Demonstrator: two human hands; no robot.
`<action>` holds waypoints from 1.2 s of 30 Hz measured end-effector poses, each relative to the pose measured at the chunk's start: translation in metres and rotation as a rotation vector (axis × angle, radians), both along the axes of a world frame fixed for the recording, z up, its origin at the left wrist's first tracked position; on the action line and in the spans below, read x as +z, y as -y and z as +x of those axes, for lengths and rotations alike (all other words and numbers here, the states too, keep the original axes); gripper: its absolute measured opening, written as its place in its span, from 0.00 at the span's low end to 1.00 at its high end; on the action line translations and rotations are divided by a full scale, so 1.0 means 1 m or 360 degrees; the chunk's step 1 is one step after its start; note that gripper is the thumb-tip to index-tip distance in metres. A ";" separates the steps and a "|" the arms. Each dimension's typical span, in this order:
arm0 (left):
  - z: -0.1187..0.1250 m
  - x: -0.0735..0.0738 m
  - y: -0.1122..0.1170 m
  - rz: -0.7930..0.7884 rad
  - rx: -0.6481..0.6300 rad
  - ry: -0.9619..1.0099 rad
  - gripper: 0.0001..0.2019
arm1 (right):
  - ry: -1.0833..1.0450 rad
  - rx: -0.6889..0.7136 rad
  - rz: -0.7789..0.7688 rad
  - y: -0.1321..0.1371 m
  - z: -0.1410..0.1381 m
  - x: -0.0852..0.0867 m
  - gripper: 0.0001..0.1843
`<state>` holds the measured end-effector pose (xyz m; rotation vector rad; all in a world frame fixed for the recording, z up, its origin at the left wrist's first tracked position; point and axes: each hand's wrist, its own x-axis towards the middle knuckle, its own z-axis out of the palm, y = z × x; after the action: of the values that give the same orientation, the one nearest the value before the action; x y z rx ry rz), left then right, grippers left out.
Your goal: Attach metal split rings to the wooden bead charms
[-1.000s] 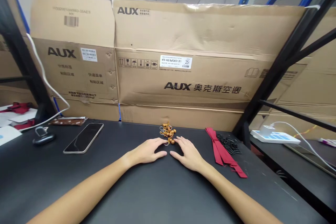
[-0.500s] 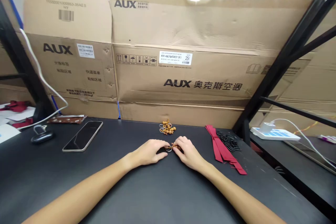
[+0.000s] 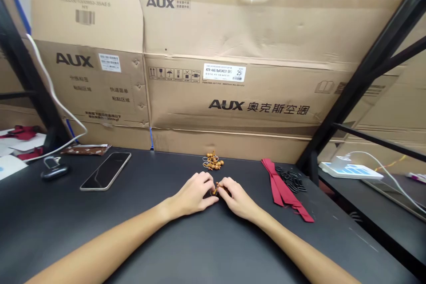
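Two bare hands meet mid-table: the left hand (image 3: 191,196) and right hand (image 3: 238,199) come together fingertip to fingertip, apparently pinching a small orange-brown wooden bead piece (image 3: 215,191) that they mostly hide. At this small scale, I'd keep the pinch light and right at the fingertips, with both palms low and steady. Both forearms angle inward from the lower corners of the view, the left forearm (image 3: 109,242) and right forearm (image 3: 293,248) resting near the black tabletop (image 3: 140,235). Just beyond the fingers lies a cluster of orange-brown wooden beads with metal rings (image 3: 213,160). To the right, long dark-red ribbon strips (image 3: 282,188) lie beside a heap of small black loops (image 3: 291,179)
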<state>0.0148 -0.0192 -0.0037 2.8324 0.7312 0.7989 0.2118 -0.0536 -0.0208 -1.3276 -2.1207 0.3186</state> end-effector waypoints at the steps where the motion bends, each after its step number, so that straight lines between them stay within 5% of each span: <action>1: 0.001 0.000 0.001 0.0001 -0.0002 -0.0004 0.08 | -0.0012 0.0002 -0.0011 0.000 0.000 0.001 0.13; 36: -0.001 0.007 0.001 -0.0080 -0.0130 0.0036 0.06 | -0.0426 -0.0057 -0.0200 -0.005 0.003 0.000 0.13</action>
<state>0.0138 -0.0201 0.0030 2.7840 0.6191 0.7876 0.2148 -0.0487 -0.0203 -1.3108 -1.8778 0.5890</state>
